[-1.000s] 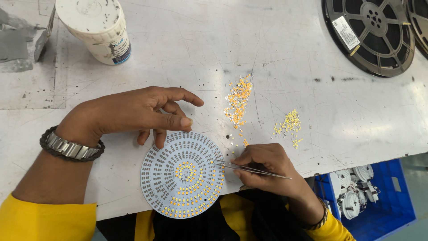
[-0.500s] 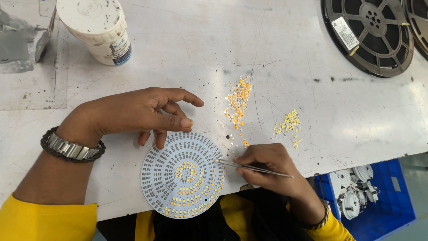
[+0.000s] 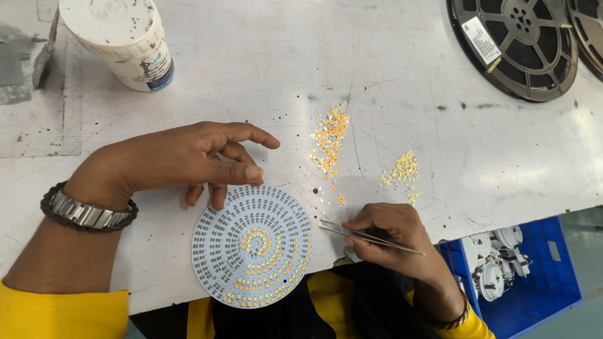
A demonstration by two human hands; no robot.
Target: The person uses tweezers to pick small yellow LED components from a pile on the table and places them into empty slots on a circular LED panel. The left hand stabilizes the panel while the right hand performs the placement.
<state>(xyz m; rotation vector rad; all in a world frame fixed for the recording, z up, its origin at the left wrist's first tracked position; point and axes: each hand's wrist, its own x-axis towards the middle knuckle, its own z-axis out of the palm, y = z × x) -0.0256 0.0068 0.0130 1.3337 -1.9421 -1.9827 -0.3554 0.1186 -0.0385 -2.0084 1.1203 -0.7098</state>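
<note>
- Left hand [image 3: 182, 160] rests palm-down on the scuffed white metal worktable [image 3: 440, 144]; fingers loosely curled, grasping nothing; fingertips touch the upper rim of the round white circuit board with ringed rows of pads [image 3: 252, 246], seemingly steadying it; steel link wristwatch [image 3: 88, 212] on that wrist
- Right hand [image 3: 392, 238] is pinched around slim steel tweezers [image 3: 367, 236]; the tips point left and sit just beside the board's right edge; whether a chip is held in the tips is too small to tell
- The board lies flat at the table's near edge, between the two hands; small yellow chips fill its centre rings and lower right arc; the upper and left pads look bare
- Step in hand, as judged: populating the board with chips by tweezers, partly filled; the next move calls for a fine, steady set-down onto one bare pad with the board kept from turning
- Loose stock: a scattered heap of orange-yellow chips [image 3: 330, 141] above the tweezers, a smaller pale yellow heap [image 3: 402, 172] to its right; both near the right hand, apart from the board
- Containers: white plastic tub with closed lid [image 3: 122, 41] at far left, contents hidden; blue plastic crate [image 3: 540, 276] below the table edge holds white round lamp housings [image 3: 493, 273]; dark component reels [image 3: 515, 44] lie flat at far right
</note>
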